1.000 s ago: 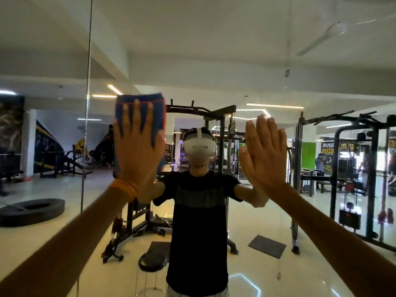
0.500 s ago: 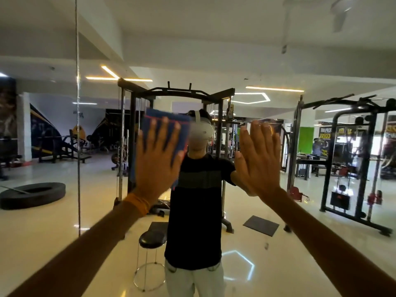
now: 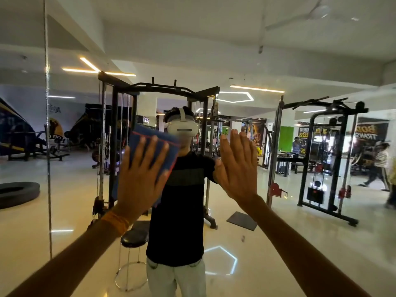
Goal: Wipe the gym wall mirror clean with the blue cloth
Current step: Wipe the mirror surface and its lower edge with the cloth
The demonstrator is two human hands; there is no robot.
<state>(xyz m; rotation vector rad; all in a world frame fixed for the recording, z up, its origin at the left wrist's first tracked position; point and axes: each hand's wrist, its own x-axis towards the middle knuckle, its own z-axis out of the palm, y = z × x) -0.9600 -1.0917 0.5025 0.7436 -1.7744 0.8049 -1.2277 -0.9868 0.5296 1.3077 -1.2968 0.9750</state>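
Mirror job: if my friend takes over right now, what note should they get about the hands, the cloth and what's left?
Left hand: straight, spread fingers press the blue cloth flat on the mirror, over the reflected person's shoulder.
Right hand: flat, fingers straight, against the glass beside the cloth, holding nothing.
Done: cannot tell how much has been wiped.
Left: wipe across the rest of the glass. A small mark shows low, right of centre.
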